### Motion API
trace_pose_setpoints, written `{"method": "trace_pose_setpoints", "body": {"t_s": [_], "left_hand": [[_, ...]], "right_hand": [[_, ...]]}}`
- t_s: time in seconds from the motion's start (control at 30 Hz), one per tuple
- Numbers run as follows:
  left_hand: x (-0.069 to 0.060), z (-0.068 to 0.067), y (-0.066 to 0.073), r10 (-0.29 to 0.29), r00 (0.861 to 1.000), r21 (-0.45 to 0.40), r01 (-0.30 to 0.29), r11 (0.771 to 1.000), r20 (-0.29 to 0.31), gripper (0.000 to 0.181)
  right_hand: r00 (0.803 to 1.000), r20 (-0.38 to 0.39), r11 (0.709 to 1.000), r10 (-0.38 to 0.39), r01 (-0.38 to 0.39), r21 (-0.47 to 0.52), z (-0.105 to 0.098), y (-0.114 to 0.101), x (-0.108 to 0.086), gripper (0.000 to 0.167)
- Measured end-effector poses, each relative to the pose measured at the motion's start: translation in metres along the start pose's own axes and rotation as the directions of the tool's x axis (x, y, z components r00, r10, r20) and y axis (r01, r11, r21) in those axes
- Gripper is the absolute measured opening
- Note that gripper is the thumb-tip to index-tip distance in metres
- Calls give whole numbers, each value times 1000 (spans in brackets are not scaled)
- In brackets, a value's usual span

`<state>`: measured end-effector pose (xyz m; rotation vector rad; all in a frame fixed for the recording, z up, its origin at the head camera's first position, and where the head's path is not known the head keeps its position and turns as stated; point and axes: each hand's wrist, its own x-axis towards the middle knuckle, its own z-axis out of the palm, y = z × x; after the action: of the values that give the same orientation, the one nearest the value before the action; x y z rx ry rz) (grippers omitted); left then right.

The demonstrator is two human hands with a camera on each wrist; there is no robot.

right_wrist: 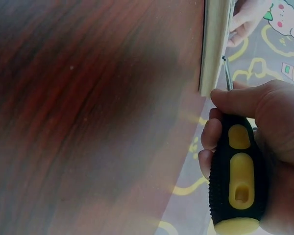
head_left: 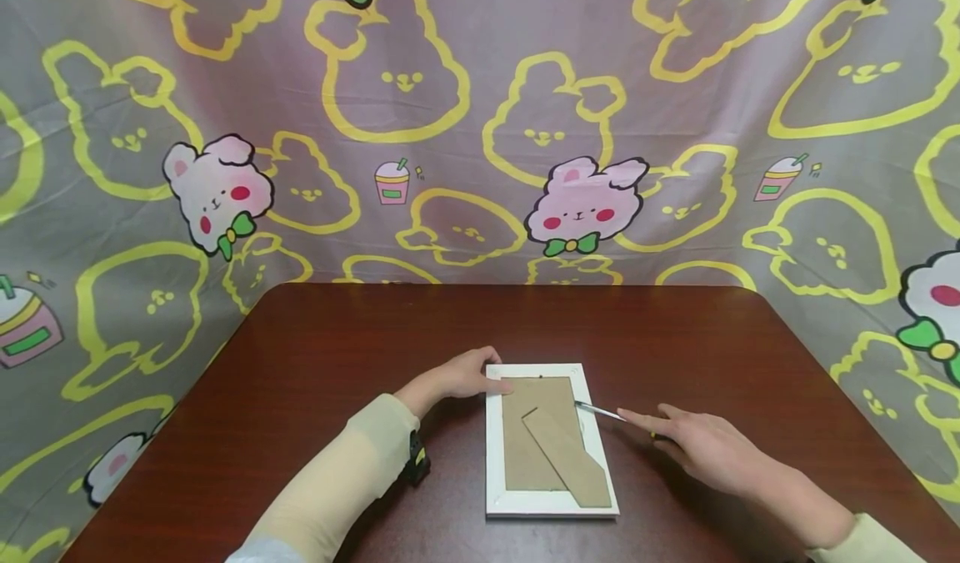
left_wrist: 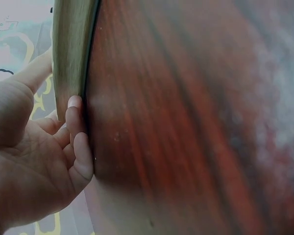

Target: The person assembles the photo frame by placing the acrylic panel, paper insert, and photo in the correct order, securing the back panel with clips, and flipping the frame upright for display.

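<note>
A white picture frame (head_left: 495,454) lies face down on the table, its brown backing board (head_left: 536,454) and slanted stand leg (head_left: 573,463) facing up. My left hand (head_left: 461,375) grips the frame's upper left corner, thumb on top; in the left wrist view the fingers of that hand (left_wrist: 39,152) lie along the frame's side (left_wrist: 68,54). My right hand (right_wrist: 284,132) holds a screwdriver by its black and yellow handle (right_wrist: 240,176). The metal shaft (head_left: 600,411) reaches the frame's right inner edge, its tip at the backing's border in the head view.
The frame and both hands are on a dark red-brown wooden table (head_left: 360,329). A patterned cloth (head_left: 465,171) with yellow outlines and rabbit faces hangs behind and at both sides. A black band (head_left: 417,459) is on the left wrist.
</note>
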<state>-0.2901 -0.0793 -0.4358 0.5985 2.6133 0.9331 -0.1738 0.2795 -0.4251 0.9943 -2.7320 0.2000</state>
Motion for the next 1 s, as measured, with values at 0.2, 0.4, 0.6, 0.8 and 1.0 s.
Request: {"method": "trace_pose_setpoints", "body": {"t_s": [0.2,0.4,0.6,0.8,1.0], "left_hand": [[0,2,0,-18,1000,4,18,1000,-11,36],[-1,4,3,-35,999,-10,35,999,-14,35],[-1,2,4,-35,999,-11,34,999,-12,35],[-2,2,4,-31,999,3,31,1000,-17,34],[-3,2,6,-39,999,6,39,999,-18,34]], "right_hand": [[1000,-1,1000,-11,11,14,2,1,0,62],[1000,10,999,-10,10,31,2,1,-1,62],[1000,12,999,-13,12,42,2,1,0,63],[1000,6,999,-7,7,40,4,-1,1,65],[1000,4,999,15,-15,28,6,-3,0,63]]}}
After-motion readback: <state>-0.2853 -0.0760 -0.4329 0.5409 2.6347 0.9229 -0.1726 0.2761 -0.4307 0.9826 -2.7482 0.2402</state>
